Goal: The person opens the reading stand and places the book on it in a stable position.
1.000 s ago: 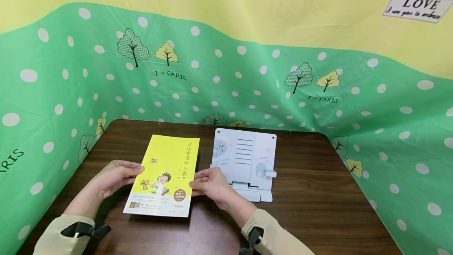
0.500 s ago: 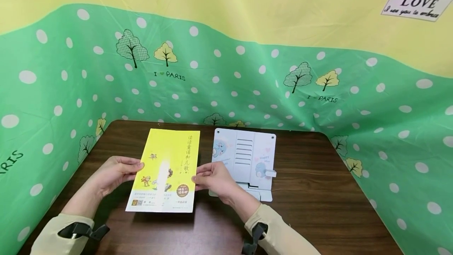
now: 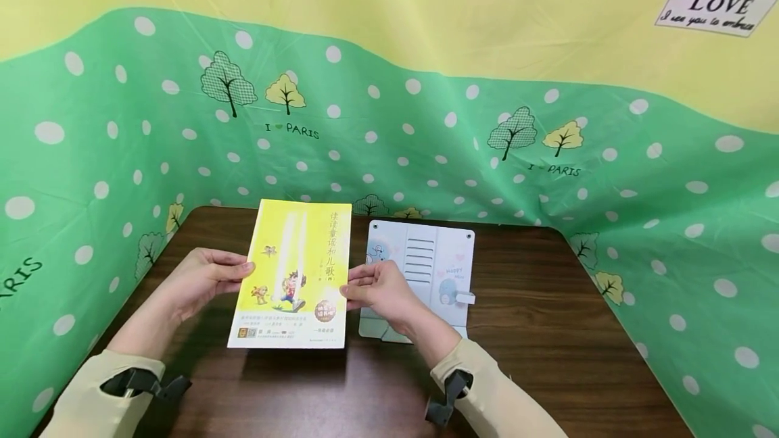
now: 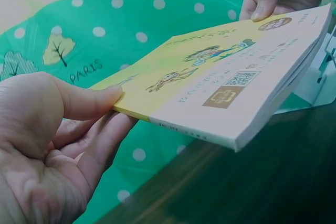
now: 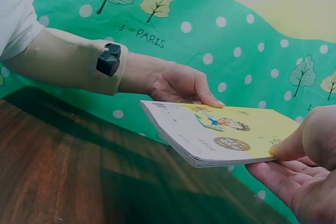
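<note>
A yellow paperback book point(image 3: 292, 269) with a white lower band and a cartoon child on its cover is held up above the table, cover toward me. My left hand point(image 3: 209, 279) pinches its left edge, thumb on the cover and fingers beneath, as the left wrist view shows at the spine. On the opposite edge my right hand point(image 3: 383, 293) pinches the book the same way; in the right wrist view the thumb point(image 5: 289, 148) presses the cover. Just right of the book, a white book stand point(image 3: 420, 269) with slots and cartoon prints is partly hidden behind my right hand.
The dark wooden table point(image 3: 535, 330) carries the stand near its back half. A green and yellow curtain point(image 3: 395, 120) with dots and trees closes in the back and both sides. A small white clip point(image 3: 465, 298) juts from the stand's right side.
Both hands have raised the book and shifted it slightly right, tilting its cover more upright. The book's right edge now comes closer to the stand, which has stayed in place.
</note>
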